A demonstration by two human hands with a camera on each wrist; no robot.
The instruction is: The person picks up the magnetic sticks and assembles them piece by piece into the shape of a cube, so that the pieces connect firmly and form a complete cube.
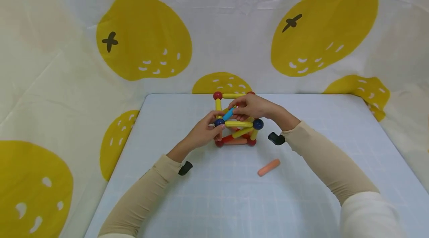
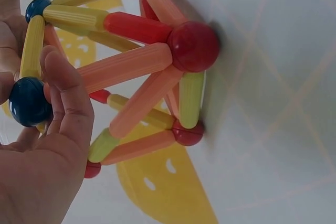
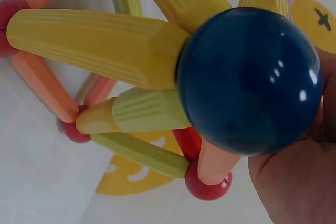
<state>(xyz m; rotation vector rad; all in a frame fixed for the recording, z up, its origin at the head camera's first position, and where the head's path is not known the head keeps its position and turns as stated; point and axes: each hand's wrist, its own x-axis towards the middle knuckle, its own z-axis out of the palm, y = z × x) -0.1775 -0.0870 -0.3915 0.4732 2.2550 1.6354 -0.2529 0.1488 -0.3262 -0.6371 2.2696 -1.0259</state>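
Observation:
A frame of magnetic sticks and balls stands on the table, with yellow sticks (image 1: pixel 238 123) along its top and red balls (image 1: pixel 251 141) at its lower corners. My left hand (image 1: pixel 202 130) holds a dark blue ball (image 2: pixel 29 103) at the frame's near left upper corner, thumb on one side and fingers on the other. Above the frame, my right hand (image 1: pixel 251 107) pinches a light blue stick (image 1: pixel 229 114) that slants down toward that ball. Another dark blue ball (image 3: pixel 252 82), at the near right corner, partly hides the right hand in the right wrist view.
A loose salmon-coloured stick (image 1: pixel 269 167) lies on the table in front of the frame, right of centre. Behind the table (image 1: pixel 221 200) hangs a pale cloth printed with large yellow fruit (image 1: pixel 144 37). Dark wrist-mounted pieces (image 1: pixel 276 138) show beside both forearms.

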